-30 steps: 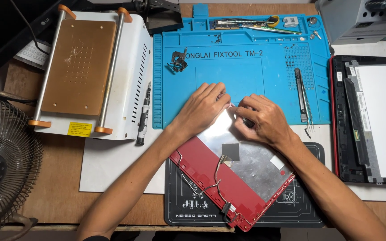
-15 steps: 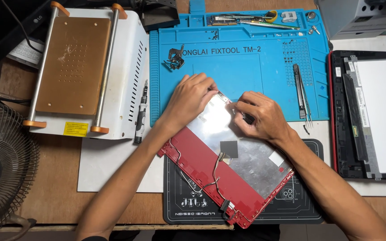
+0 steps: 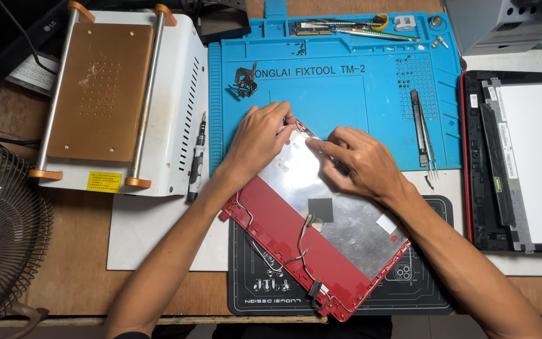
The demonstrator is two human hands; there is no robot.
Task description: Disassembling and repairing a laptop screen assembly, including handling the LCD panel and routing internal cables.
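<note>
Both hands (image 3: 308, 150) have crept up the red lid (image 3: 321, 232), pinching its top edge over the blue mat (image 3: 340, 88).

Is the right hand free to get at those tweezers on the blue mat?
Probably yes: the tweezers lie in the open on the blue mat, just beyond the right hand, with nothing between them.

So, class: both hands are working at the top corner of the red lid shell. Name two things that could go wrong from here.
1. The thin grey cables run loose across the red laptop lid shell; tugging the shell might snag them.
2. The small metal hinge bracket lies loose on the blue silicone repair mat near the left hand; it could get knocked away.
</note>
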